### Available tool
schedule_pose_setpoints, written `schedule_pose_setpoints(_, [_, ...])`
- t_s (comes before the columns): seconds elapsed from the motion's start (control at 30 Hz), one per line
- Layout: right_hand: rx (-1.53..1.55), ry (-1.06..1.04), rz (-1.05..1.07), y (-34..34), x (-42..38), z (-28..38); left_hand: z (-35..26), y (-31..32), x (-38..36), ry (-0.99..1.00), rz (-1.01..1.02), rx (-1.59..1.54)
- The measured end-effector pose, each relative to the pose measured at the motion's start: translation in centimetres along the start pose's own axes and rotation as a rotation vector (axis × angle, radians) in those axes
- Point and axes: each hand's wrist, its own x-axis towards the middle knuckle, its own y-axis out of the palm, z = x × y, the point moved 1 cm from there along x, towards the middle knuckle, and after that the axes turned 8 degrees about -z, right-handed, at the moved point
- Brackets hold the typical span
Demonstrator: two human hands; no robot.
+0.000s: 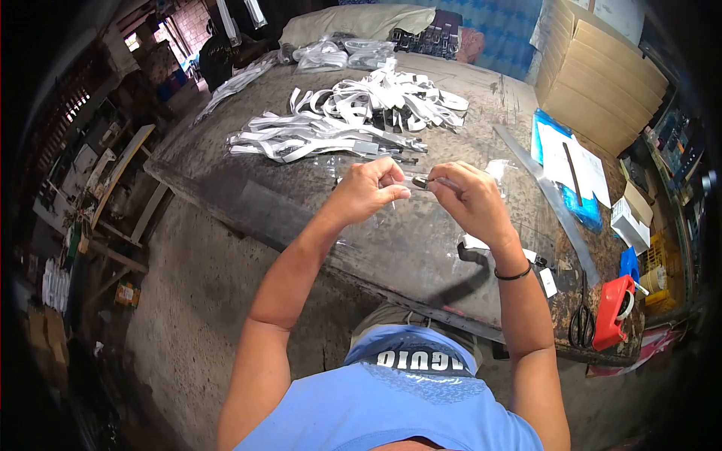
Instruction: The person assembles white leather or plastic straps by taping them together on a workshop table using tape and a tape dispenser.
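Observation:
My left hand (371, 188) and my right hand (472, 197) are raised over the near part of the worktable, a short gap between them. In my left hand, thumb and fingertips pinch a thin clear plastic piece (410, 177). The fingers of my right hand are closed around a small buckle (420, 183), dark and shiny, at the end of a strap mostly hidden in that hand. Below my right wrist lies a white strap (475, 242) with dark parts. Past my hands, white straps (301, 143) in clear wrapping are heaped with loose white ones.
Scissors (581, 319) and a red tape dispenser (613, 312) lie at the table's right corner. A long metal ruler (545, 188) runs beside papers (575, 161) and a cardboard box (598, 83). Wrapped bundles (346, 54) sit on the worktable (263, 214) at the back.

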Motion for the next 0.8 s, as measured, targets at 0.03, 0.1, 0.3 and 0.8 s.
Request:
schedule_pose_setpoints(0.03, [-0.017,0.005,-0.002,0.1,0.0,-0.2,0.4,0.1,0.1,0.035,0.006,0.002])
schedule_pose_setpoints(0.1, [-0.034,0.01,-0.004,0.1,0.1,-0.4,0.7,0.2,0.2,0.07,0.012,0.003])
schedule_pose_setpoints(0.3, [-0.019,-0.057,0.016,0.3,0.2,-0.9,0.2,0.0,0.1,0.098,0.045,0.042])
schedule_pose_setpoints(0.8, [0.053,0.01,0.208,1.0,1.5,-1.0,0.5,0.2,0.4,0.074,0.202,-0.29])
